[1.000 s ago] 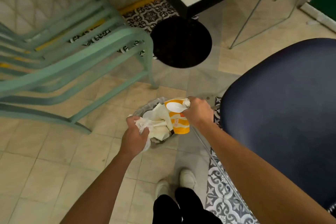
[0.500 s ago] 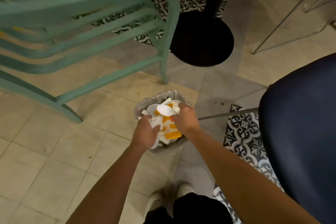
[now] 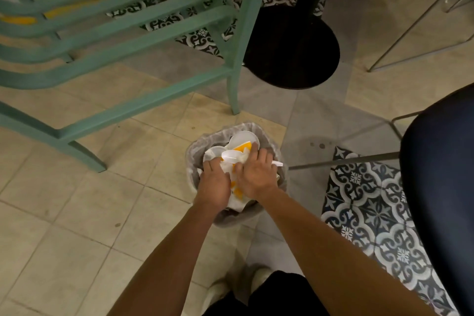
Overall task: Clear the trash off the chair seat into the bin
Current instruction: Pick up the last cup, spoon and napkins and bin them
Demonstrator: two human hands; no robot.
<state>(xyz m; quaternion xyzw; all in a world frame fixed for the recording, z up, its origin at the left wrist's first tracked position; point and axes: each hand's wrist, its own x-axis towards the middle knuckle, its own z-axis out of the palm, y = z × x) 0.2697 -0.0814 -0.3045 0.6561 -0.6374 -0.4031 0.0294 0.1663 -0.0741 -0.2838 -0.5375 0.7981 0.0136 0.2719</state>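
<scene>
A small bin (image 3: 205,137) lined with a translucent bag stands on the floor tiles in front of my feet. It is piled to the rim with white plastic lids (image 3: 243,137), crumpled white paper and a crushed orange-and-white paper cup (image 3: 238,191). Both hands are inside its mouth. My left hand (image 3: 214,185) lies palm down, fingers curled over crumpled white paper (image 3: 227,168). Beside it, touching, my right hand (image 3: 256,174) is spread flat on top of the cup and lids. The dark blue chair seat (image 3: 441,187) is at the right edge, and its visible part is bare.
A stack of green metal chairs (image 3: 123,33) stands at the upper left, one leg just behind the bin. A black round table base (image 3: 292,46) sits behind it. The blue chair's thin metal leg (image 3: 343,160) runs close to the bin's right side. My shoes (image 3: 259,274) are below.
Both hands have dropped from above the bin into its mouth, and the orange cup went in with them and is crushed under the right hand. The view has tilted down and closer.
</scene>
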